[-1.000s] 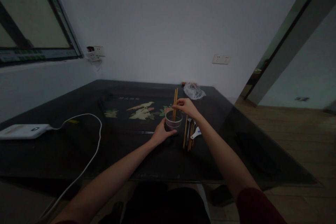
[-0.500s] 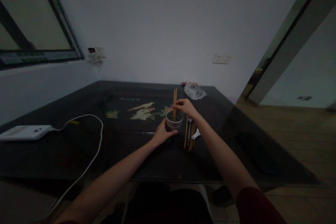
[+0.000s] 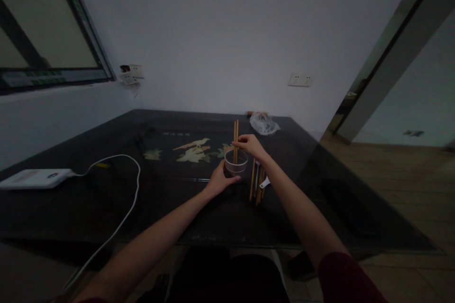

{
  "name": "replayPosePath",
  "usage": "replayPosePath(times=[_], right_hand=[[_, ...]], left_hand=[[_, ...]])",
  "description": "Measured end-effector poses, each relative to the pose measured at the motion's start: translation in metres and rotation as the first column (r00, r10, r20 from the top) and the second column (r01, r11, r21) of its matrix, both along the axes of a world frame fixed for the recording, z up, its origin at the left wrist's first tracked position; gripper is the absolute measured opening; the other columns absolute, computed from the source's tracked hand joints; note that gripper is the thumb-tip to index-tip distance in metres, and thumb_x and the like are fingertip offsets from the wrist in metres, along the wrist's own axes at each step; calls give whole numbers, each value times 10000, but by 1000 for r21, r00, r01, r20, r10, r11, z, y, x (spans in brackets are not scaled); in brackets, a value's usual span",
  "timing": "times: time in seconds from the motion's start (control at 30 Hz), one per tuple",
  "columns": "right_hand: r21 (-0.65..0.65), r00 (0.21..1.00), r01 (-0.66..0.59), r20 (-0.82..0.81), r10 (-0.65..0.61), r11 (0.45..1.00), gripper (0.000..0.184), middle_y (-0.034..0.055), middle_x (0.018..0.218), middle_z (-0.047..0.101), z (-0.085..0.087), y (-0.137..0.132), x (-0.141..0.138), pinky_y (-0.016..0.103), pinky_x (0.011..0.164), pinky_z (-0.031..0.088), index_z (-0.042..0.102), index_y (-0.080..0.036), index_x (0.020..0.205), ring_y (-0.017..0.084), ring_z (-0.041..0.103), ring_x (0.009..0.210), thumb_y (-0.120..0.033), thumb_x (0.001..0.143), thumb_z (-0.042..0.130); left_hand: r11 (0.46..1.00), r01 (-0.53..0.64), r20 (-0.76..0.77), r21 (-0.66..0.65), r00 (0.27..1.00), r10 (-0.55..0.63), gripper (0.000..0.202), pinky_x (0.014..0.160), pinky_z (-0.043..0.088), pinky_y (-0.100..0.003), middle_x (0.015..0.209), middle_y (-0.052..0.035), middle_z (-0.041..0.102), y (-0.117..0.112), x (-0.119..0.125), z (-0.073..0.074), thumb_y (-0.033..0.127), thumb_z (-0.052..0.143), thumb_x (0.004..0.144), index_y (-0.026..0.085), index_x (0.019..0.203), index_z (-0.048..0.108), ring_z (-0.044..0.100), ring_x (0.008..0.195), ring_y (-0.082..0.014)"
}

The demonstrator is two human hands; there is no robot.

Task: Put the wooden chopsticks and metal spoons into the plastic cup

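Observation:
A clear plastic cup [image 3: 236, 166] stands on the dark glass-topped table [image 3: 177, 208]. My left hand [image 3: 219, 181] is wrapped round the cup's lower left side. My right hand [image 3: 250, 145] pinches a pair of wooden chopsticks [image 3: 235, 133] that stand upright with their lower ends inside the cup. To the right of the cup lie more chopsticks [image 3: 253, 179], a metal utensil and a white spoon [image 3: 265, 182], under my right forearm.
A white device [image 3: 33, 177] with a white cable [image 3: 124, 199] lies at the left of the table. A crumpled plastic bag [image 3: 263, 124] sits at the far edge. Wall sockets [image 3: 300, 79] are behind. A wooden floor and doorway are to the right.
The chopsticks in my right hand have shifted slightly left and stand more upright in the cup. My left hand stays on the cup.

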State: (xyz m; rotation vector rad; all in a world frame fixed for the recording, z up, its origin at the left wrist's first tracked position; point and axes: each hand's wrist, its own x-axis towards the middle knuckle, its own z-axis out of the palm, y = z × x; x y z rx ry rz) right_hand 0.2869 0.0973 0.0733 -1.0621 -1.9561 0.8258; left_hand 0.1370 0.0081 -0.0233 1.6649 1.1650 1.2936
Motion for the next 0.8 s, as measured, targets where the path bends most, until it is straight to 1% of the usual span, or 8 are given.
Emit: replayPosePath(times=[0.17, 0.3, 0.43, 0.5, 0.6, 0.7, 0.8], right_hand=[[-47, 998, -35, -48, 32, 998, 348, -19, 570, 522, -3, 1, -2, 228, 507, 313, 616, -125, 676, 100, 436, 537, -472, 656, 633], [-32, 998, -33, -56, 31, 999, 299, -11, 596, 556, -6, 2, -4, 228, 532, 346, 608, -129, 664, 109, 477, 569, -426, 672, 636], [-36, 996, -28, -81, 25, 999, 253, 20, 716, 632, -5, 1, -1, 235, 611, 413, 632, -125, 785, 125, 550, 649, -357, 686, 655], [-37, 995, -16, -94, 13, 999, 279, 34, 762, 646, -3, -1, 4, 234, 625, 427, 637, -120, 860, 127, 569, 673, -336, 687, 665], [1, 993, 13, -119, -13, 1000, 317, 45, 796, 650, 1, -7, 16, 233, 622, 434, 644, -118, 932, 128, 580, 689, -343, 708, 659], [29, 987, 40, -157, -35, 999, 323, 48, 799, 653, 3, -17, 28, 241, 632, 445, 653, -122, 938, 133, 589, 696, -359, 719, 652], [46, 979, 68, -194, -58, 997, 298, 53, 826, 669, 1, -31, 41, 260, 681, 461, 664, -138, 914, 149, 604, 746, -366, 722, 647]], left_hand=[[1000, -8, -17, 9, 1000, 8, 720, 999, 416, -416, 1231, -123, 588, 2, -1, -3, 309, 784, 614, 153, 1232, 450, 559, 1136, -252], [1000, 12, 2, 7, 1000, -12, 712, 1005, 413, -409, 1235, -125, 586, 3, -2, -5, 300, 777, 625, 150, 1235, 442, 559, 1138, -246], [1000, 21, 2, 3, 1000, -21, 704, 1007, 410, -399, 1250, -129, 574, 2, -1, -3, 289, 768, 634, 148, 1240, 441, 554, 1147, -242], [1000, 15, -6, -10, 1000, -15, 708, 1007, 408, -392, 1254, -134, 571, 2, -1, -2, 282, 768, 632, 142, 1242, 438, 552, 1150, -240], [1000, 17, -2, -7, 1000, -17, 711, 1018, 398, -381, 1264, -141, 563, 3, -2, -3, 288, 767, 632, 133, 1239, 432, 541, 1165, -235], [999, 33, 12, 18, 999, -33, 725, 1032, 385, -383, 1281, -140, 551, 4, -2, -5, 292, 764, 638, 139, 1254, 415, 531, 1179, -231], [999, 36, 6, 2, 999, -36, 735, 1029, 388, -398, 1274, -137, 558, 4, -3, -5, 286, 761, 640, 148, 1268, 405, 536, 1175, -236]])
